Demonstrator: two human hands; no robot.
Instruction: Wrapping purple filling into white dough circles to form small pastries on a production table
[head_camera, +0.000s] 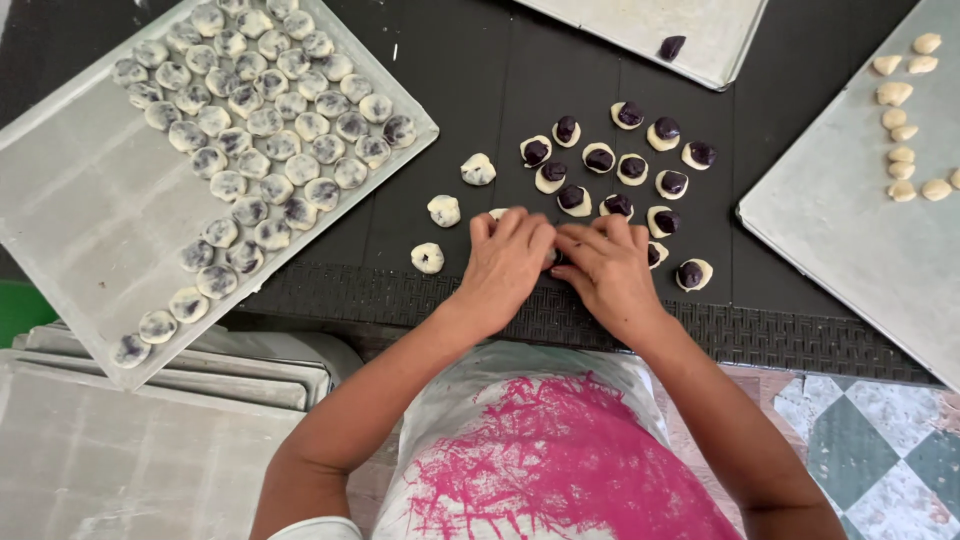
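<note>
My left hand (508, 262) and my right hand (606, 268) meet fingertip to fingertip on the black mat (480, 90), pinching a dough piece that their fingers mostly hide. Just beyond them lie several open dough rounds topped with dark purple filling (600, 160). To the left of my left hand sit three closed dough balls (444, 210), pale with dark specks. Another filled round (694, 273) lies right of my right hand.
A metal tray (90, 200) at the left carries rows of closed dough balls (270, 110). A second tray (850, 230) at the right holds small plain dough bits (900, 130). A far tray (640, 25) has one dark filling lump (672, 46). Stacked trays (150, 370) lie below left.
</note>
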